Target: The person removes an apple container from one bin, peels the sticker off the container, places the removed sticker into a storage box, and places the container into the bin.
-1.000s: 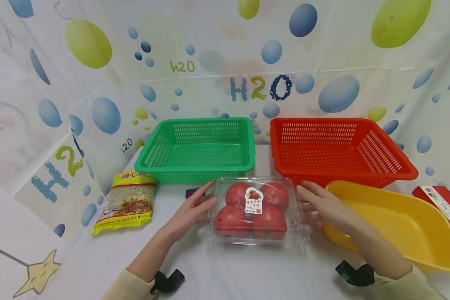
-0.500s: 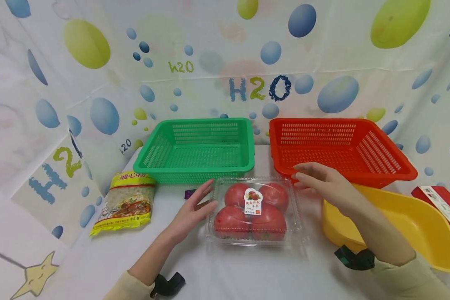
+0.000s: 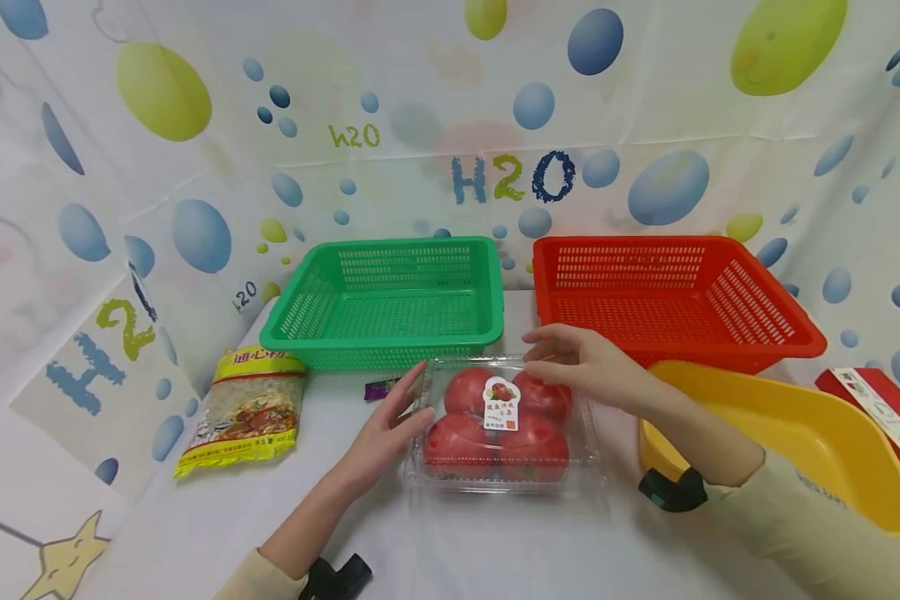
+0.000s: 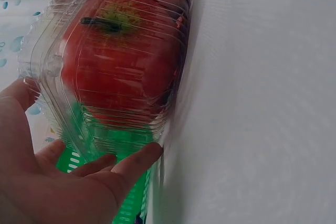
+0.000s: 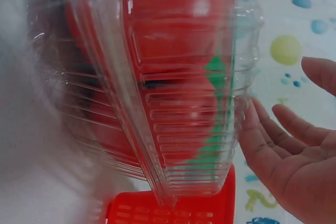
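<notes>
A clear plastic clamshell box of red tomatoes [image 3: 504, 425] with a white label lies on the white table, in front of the green basket [image 3: 390, 302] and the red basket [image 3: 667, 300]. My left hand [image 3: 390, 425] rests with straight fingers against the box's left side; the box [image 4: 115, 61] fills the left wrist view beside those fingers [image 4: 131, 163]. My right hand [image 3: 581, 362] hovers open over the box's far right corner, fingers extended. In the right wrist view the box [image 5: 173, 87] is close, with that hand's fingers [image 5: 294, 140] just beside it.
A yellow tub [image 3: 795, 442] stands at the right, partly under my right forearm. A yellow food packet [image 3: 243, 412] lies at the left. A small purple wrapper [image 3: 378, 389] lies by the green basket. A red carton [image 3: 881, 417] sits at the far right edge.
My right hand rose from the box's right side and moved left and farther back, over the box's far right corner. The left hand stayed against the left side.
</notes>
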